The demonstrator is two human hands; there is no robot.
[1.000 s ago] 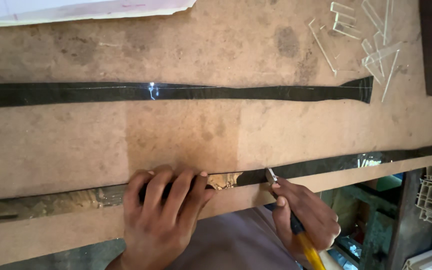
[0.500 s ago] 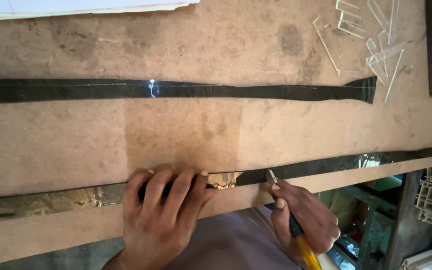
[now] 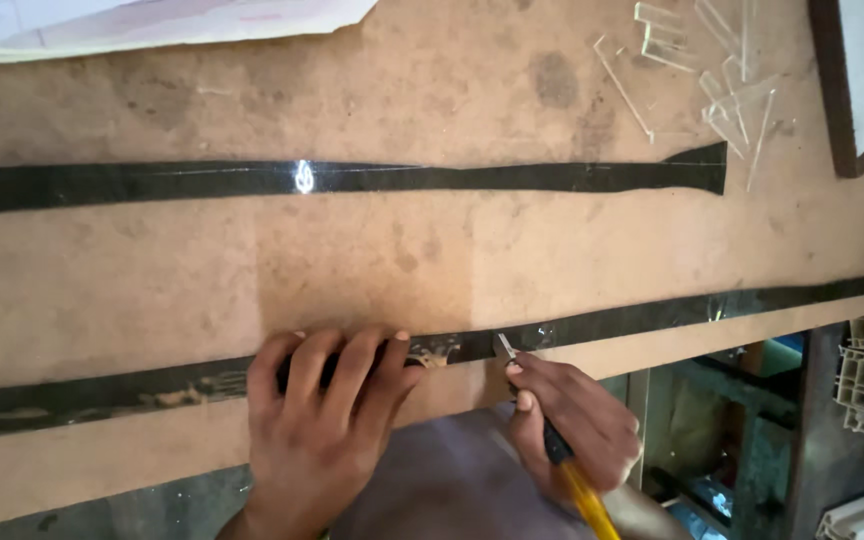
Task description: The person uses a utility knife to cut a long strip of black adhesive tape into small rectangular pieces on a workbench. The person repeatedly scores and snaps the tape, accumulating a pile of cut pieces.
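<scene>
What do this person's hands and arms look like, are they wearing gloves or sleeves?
No gloves: both the left hand and the right hand are bare, with short nails. No rings, watch or bracelet show. No sleeve reaches either wrist, and little of the forearms is in view.

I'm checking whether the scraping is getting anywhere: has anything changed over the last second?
Almost nothing. The left hand still presses flat on the near black strip; the right hand still holds the yellow-handled knife, blade tip at the strip's edge. The scraped patch looks the same, and the far strip has not moved.
</scene>
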